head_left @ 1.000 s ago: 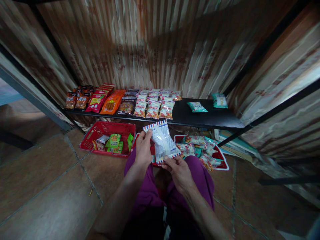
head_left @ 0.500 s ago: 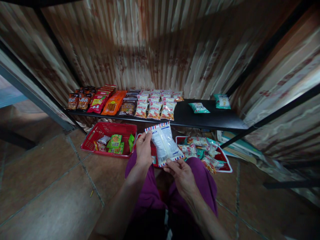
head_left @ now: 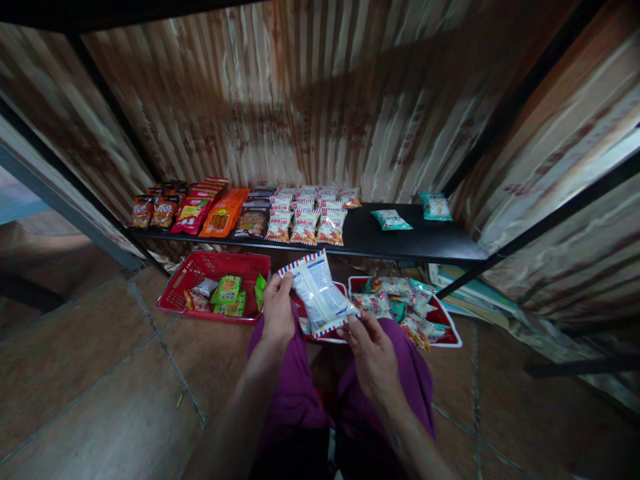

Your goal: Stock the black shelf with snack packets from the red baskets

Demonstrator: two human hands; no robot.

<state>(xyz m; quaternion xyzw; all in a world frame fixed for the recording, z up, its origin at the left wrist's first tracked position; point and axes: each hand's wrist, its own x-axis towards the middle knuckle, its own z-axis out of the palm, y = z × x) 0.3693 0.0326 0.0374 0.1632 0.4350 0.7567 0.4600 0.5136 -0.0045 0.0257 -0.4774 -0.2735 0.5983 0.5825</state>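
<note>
A white snack bag [head_left: 317, 293] with red and blue striped ends is between my hands, its printed back side towards me. My left hand [head_left: 279, 308] pinches its upper left corner. At the lower right corner, my right hand [head_left: 370, 347] grips the striped edge between thumb and fingers. The bag is tilted above my knees, in front of the shelf. Bags with the same striped ends [head_left: 305, 225] stand in rows on the black shelf [head_left: 380, 245] just beyond it.
Left of my knees sits a red basket [head_left: 167, 293] with green packets [head_left: 227, 291]. A white-rimmed red basket [head_left: 453, 337] on the right holds several snack bags. Two teal bags [head_left: 391, 219] lie on the shelf's right part; orange, red and dark packets [head_left: 225, 213] fill its left.
The snack bag has tilted further, its top edge shifting left and slightly down. Both hands keep hold of it, and the whole view has shifted slightly.
</note>
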